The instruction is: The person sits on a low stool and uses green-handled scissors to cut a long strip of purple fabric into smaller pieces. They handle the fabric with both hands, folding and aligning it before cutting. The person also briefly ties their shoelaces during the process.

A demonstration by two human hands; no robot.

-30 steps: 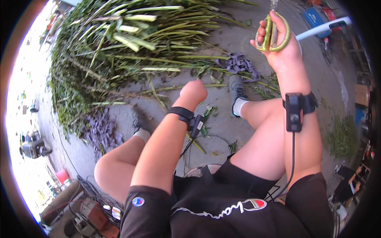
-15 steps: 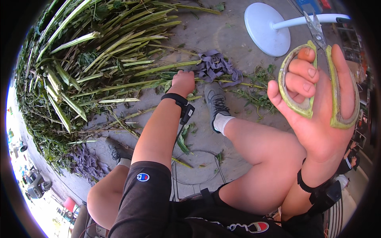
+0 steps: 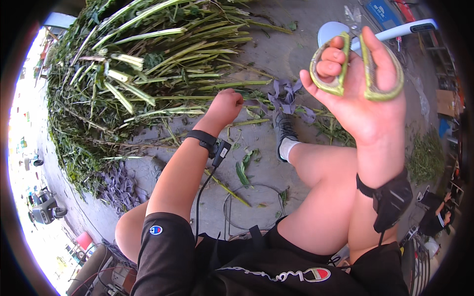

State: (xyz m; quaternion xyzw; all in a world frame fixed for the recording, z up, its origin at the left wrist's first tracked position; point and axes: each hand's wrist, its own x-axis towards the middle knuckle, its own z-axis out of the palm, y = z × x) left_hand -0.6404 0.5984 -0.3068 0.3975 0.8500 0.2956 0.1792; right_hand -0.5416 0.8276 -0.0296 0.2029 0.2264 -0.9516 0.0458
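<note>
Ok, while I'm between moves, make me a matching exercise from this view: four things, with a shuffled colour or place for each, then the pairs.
Things:
1. Shears
2. Tangled strips
3. Stalk pile
4. Left wrist strap

Colour or place:
A. Heaped toward the picture's upper left
B. Black
C. Held in the right hand
D. Purple-grey

Pairs: 1-C, 2-D, 3-A, 4-B

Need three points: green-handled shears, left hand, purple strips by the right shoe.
Green-handled shears [image 3: 368, 79], head view: right handle.
Left hand [image 3: 224, 107], head view: back of hand.
Purple strips [image 3: 287, 97], head view: heap's middle.
</note>
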